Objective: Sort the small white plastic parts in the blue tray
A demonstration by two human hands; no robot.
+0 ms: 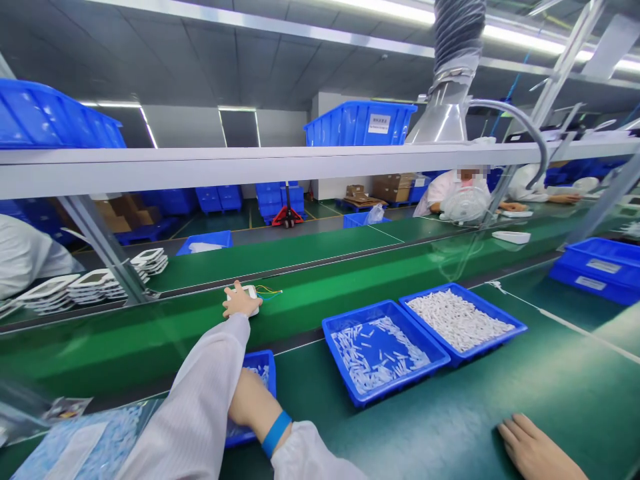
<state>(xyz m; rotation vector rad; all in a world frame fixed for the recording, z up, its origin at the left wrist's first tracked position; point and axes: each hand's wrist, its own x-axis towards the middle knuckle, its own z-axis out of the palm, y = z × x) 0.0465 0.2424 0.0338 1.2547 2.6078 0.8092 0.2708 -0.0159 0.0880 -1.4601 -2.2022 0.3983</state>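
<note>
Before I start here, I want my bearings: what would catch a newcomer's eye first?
Probably the two blue trays side by side on the green bench, one strewn with pale pieces, the other full of white pieces. Further left, the person's left hand partly covers a white device on the green belt. Upper right, a ribbed duct hangs above the shelf.

White device (253,294) with loose wires, left of centre in the frame.
It lay flat on the green belt (325,287), pale and rounded at the corner, largely covered by the spread left hand (241,301); thin yellow and bluish wires (267,290) trailed to its right, ending in a small pale connector (281,291). Lower down, a blue tray (273,377) of small pale pieces (257,371) sat partly hidden behind the forearms.
</note>
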